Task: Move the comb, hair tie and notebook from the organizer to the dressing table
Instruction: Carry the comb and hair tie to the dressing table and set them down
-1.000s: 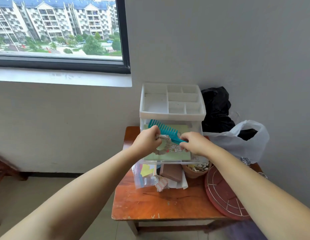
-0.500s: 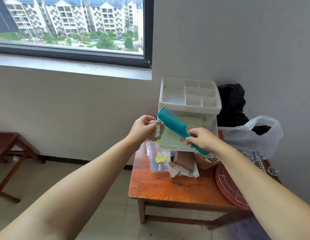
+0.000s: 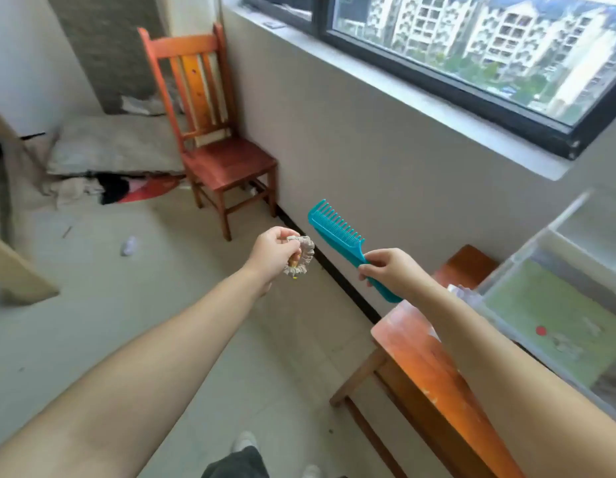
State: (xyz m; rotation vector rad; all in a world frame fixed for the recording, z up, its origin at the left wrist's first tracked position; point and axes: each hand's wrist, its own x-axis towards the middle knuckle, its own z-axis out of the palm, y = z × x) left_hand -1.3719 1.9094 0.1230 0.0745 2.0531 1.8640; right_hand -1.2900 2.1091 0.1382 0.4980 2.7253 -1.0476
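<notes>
My right hand [image 3: 391, 270] grips the handle of a teal comb [image 3: 337, 232], teeth pointing up and to the right, held in the air over the floor. My left hand [image 3: 272, 251] pinches a beige fabric hair tie [image 3: 301, 257], which hangs just left of the comb. At the right edge stands the clear plastic organizer [image 3: 527, 270] on a small orange wooden table [image 3: 434, 370]. Inside its open drawer lies the green notebook [image 3: 554, 319] with a red dot on the cover. Both hands are left of the organizer, clear of it.
A red-brown wooden chair [image 3: 213, 132] stands against the wall under the window [image 3: 472, 46]. Cloth and rubbish [image 3: 120, 174] lie on the floor at the back left. A light wooden furniture edge [image 3: 13, 270] shows at the far left. My shoes [image 3: 244, 443] are at the bottom.
The view has swung left, away from the organizer toward the chair and floor. Both hands have carried the comb and hair tie off to the left of the table.
</notes>
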